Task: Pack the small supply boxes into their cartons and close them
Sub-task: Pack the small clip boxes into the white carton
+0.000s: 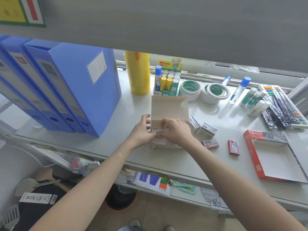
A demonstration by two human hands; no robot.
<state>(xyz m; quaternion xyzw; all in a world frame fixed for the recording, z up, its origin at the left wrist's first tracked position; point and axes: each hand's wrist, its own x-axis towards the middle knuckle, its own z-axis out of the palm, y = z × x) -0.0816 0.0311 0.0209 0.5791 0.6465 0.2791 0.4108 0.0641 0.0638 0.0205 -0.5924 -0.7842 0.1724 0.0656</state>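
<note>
- Both forearms reach from the near edge up to the middle of the worktop, meeting over an open white carton.
- Left of the carton stand blue file boxes; they play no part in the task.
- Left hand: fingers curled against the carton's left wall and its contents, thumb on top, steadying rather than gripping anything free.
- White carton: lid flap upright, small white boxes visible inside; filling appears under way, closing not done.
- Right hand: fingers bent down into the carton mouth, pinching or pressing a small box at the top row; the exact grip is hidden.
- Just right of the carton, two loose white boxes await packing.
- Further right lie two small red boxes, apart from the red carton, which sits open and empty.
- Judgement: task well short of complete.
</note>
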